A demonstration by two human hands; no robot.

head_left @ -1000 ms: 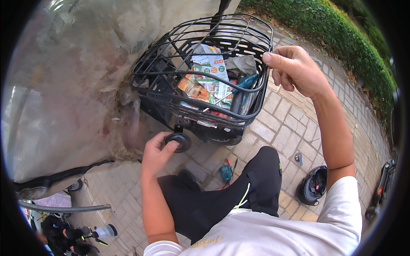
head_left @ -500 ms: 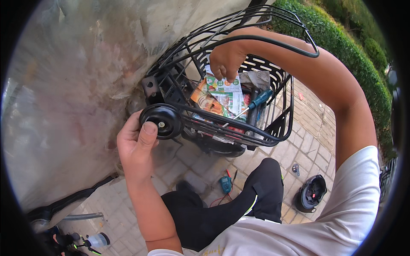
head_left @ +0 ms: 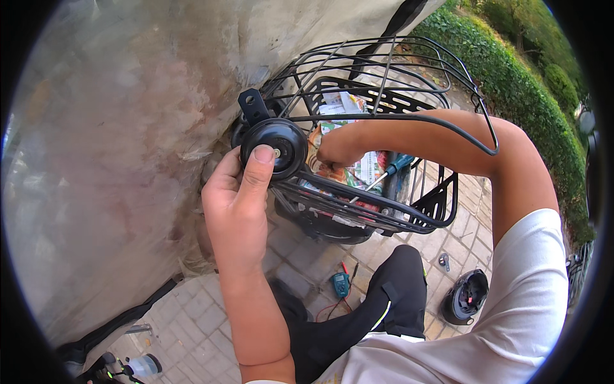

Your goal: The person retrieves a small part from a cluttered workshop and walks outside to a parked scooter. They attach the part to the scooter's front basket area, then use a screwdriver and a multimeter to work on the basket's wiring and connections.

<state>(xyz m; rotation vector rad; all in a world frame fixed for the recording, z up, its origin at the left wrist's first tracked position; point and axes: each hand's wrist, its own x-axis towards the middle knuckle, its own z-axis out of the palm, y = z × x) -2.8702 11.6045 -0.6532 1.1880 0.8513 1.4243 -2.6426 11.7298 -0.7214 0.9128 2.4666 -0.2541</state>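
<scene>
My left hand (head_left: 238, 192) holds a round black horn (head_left: 274, 146) with a metal bracket on top, pressed against the outside corner of a black wire basket (head_left: 409, 211). The thumb lies across the horn's face. My right hand (head_left: 337, 150) reaches down inside the basket, fingers curled near the corner behind the horn; what it grips is hidden. A screwdriver with a blue handle (head_left: 395, 165) and colourful printed papers (head_left: 358, 169) lie in the basket.
A grey plastic cover (head_left: 115, 147) fills the left side. On the paved ground lie a small blue-green meter with red leads (head_left: 340, 283) and a black helmet (head_left: 465, 297). A green hedge (head_left: 518, 83) runs along the right. My knee in black trousers (head_left: 396, 288) is below the basket.
My left hand lifted the black horn from below the basket up to its corner. My right hand left the basket rim and reached down inside it.
</scene>
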